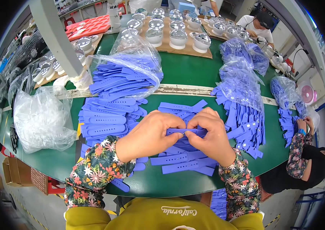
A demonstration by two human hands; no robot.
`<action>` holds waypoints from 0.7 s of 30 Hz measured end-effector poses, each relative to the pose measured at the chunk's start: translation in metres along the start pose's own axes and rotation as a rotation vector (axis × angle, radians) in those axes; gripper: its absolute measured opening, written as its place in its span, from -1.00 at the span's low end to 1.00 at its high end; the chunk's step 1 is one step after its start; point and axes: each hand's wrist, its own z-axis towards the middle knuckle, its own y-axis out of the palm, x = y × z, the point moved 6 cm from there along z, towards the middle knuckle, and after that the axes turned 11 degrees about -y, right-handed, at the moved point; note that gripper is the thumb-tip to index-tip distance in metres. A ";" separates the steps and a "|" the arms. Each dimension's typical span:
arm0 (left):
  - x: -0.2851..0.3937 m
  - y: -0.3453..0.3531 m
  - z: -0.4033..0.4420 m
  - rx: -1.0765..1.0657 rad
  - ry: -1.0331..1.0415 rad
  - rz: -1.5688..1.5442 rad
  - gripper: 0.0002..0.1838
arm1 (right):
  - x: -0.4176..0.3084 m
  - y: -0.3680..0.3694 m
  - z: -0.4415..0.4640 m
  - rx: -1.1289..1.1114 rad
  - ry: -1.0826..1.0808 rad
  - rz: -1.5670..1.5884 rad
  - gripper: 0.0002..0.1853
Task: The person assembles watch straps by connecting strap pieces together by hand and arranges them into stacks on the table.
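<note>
Between my two hands, over the middle of the green table, is a blue-violet watch strap (197, 132). My left hand (153, 132) pinches one side of it with thumb and forefinger. The thumb and fingers of my right hand (210, 132) close on it from the other side, and the thumbs almost meet. Just below lie loose straps (187, 163) with rows of holes. To the left is a stacked heap of hole-ended straps (103, 119). On the right, straps with small shiny studs (246, 128) spill from a clear bag (243, 84).
A clear bag of straps (126, 76) lies behind the left heap. A bundle of clear plastic bags (41, 119) sits far left. Dome-topped white units (177, 38) stand on cardboard at the back. A grey post (57, 34) rises at left. A co-worker (304, 165) works at right.
</note>
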 end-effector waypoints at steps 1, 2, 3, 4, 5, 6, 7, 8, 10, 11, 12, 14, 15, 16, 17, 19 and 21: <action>0.002 -0.001 -0.001 -0.001 0.001 0.001 -0.81 | 0.001 0.000 -0.001 -0.007 0.007 0.011 -0.87; 0.006 -0.003 -0.003 0.013 0.028 0.112 -0.76 | 0.002 0.000 -0.001 -0.013 0.012 0.022 -0.87; 0.011 -0.006 -0.006 0.026 0.057 0.224 -0.71 | 0.002 -0.002 0.000 -0.008 0.012 0.020 -0.87; 0.013 -0.010 -0.007 0.024 0.062 0.226 -0.71 | 0.004 -0.004 0.000 -0.033 0.057 0.024 -0.87; 0.016 -0.018 -0.009 0.104 0.080 0.265 -0.65 | 0.008 -0.006 -0.001 -0.058 0.103 0.027 -0.88; 0.019 -0.027 -0.011 0.185 0.097 0.302 -0.60 | 0.011 -0.009 -0.002 -0.054 0.105 0.022 -0.88; 0.022 -0.036 -0.015 0.268 0.153 0.380 -0.53 | 0.017 -0.010 -0.004 -0.054 0.117 0.008 -0.89; 0.025 -0.043 -0.018 0.265 0.153 0.378 -0.53 | 0.022 -0.011 -0.006 -0.056 0.129 -0.003 -0.90; 0.036 -0.061 -0.029 0.364 0.152 0.492 -0.54 | 0.028 -0.012 -0.008 -0.084 0.114 -0.053 -0.93; 0.038 -0.065 -0.036 0.360 0.141 0.493 -0.54 | 0.032 -0.012 -0.010 -0.103 0.112 -0.110 -0.93; 0.040 -0.070 -0.044 0.360 0.118 0.528 -0.57 | 0.035 -0.011 -0.011 -0.124 0.112 -0.166 -0.94; 0.036 -0.074 -0.058 0.349 0.076 0.568 -0.60 | 0.035 -0.009 -0.011 -0.119 0.108 -0.194 -0.95; 0.030 -0.071 -0.067 0.257 0.021 0.548 -0.63 | 0.036 -0.010 -0.011 -0.100 0.081 -0.288 -0.95; 0.025 -0.066 -0.077 0.165 -0.041 0.526 -0.66 | 0.037 -0.009 -0.012 -0.084 0.054 -0.375 -0.95; 0.018 -0.060 -0.088 0.119 -0.069 0.501 -0.69 | 0.039 -0.008 -0.012 -0.078 0.042 -0.368 -0.95; 0.007 -0.048 -0.109 0.090 -0.123 0.490 -0.68 | 0.036 -0.008 -0.011 -0.078 -0.002 -0.418 -0.93; -0.009 -0.033 -0.126 0.059 -0.177 0.450 -0.61 | 0.041 -0.008 -0.012 -0.071 0.000 -0.357 -0.92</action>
